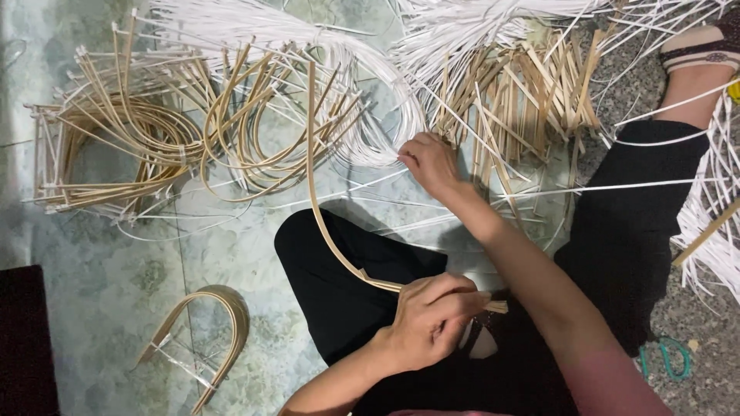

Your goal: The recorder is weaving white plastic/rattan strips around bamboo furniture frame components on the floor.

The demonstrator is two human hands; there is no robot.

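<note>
My left hand (432, 320) is closed around the lower end of a long curved tan strip (312, 177), which rises from my lap and arcs up to the far heaps. My right hand (428, 163) reaches forward and pinches thin white strands (370, 131) at the edge of a looped white bundle. I sit on the floor with my black-trousered leg (339, 270) folded in front of me.
Bent tan strip bundles (131, 139) lie at the far left and centre. A stack of straight tan strips (524, 100) sits far right under white strands. A tied curved bundle (216, 331) lies near left. My sandalled foot (701, 50) is top right. A dark object (23, 339) is at the left edge.
</note>
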